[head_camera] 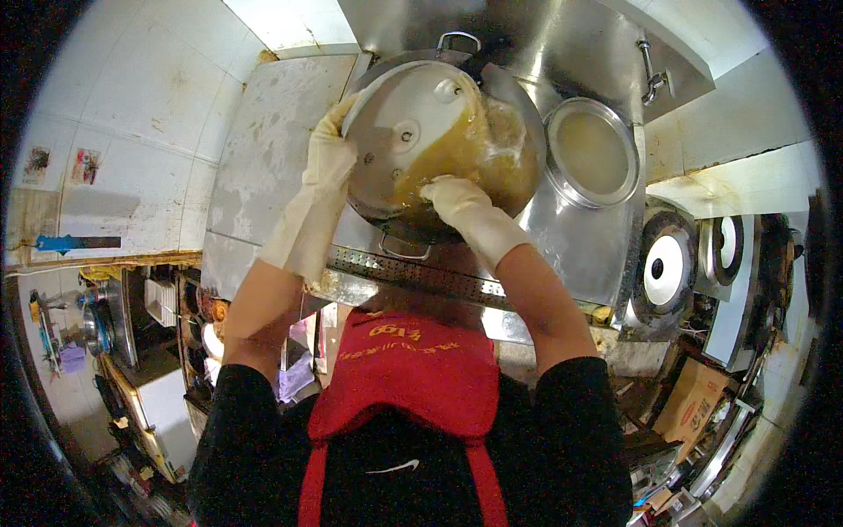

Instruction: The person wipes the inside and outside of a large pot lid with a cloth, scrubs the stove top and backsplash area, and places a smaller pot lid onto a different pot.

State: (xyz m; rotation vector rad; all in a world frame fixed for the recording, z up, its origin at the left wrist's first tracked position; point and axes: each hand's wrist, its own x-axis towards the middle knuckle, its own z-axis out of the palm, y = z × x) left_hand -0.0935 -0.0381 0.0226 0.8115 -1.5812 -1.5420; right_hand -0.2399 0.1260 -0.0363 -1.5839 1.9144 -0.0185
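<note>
A wide metal pot with loop handles at its far and near sides stands before me, holding brownish, cloudy water. A large round metal lid with several small fittings lies tilted in it, its right part under the water. My left hand, in a long cream rubber glove, grips the lid's left rim. Gloved the same way, my right hand is over the lid's lower right part at the water's edge. Its fingertips are partly hidden, and whether they hold anything is unclear.
Right of the pot is a round metal basin of cloudy liquid. A wall tap is at the back right. A perforated metal strip runs along the near side. Round burners stand farther right, with a cardboard box below.
</note>
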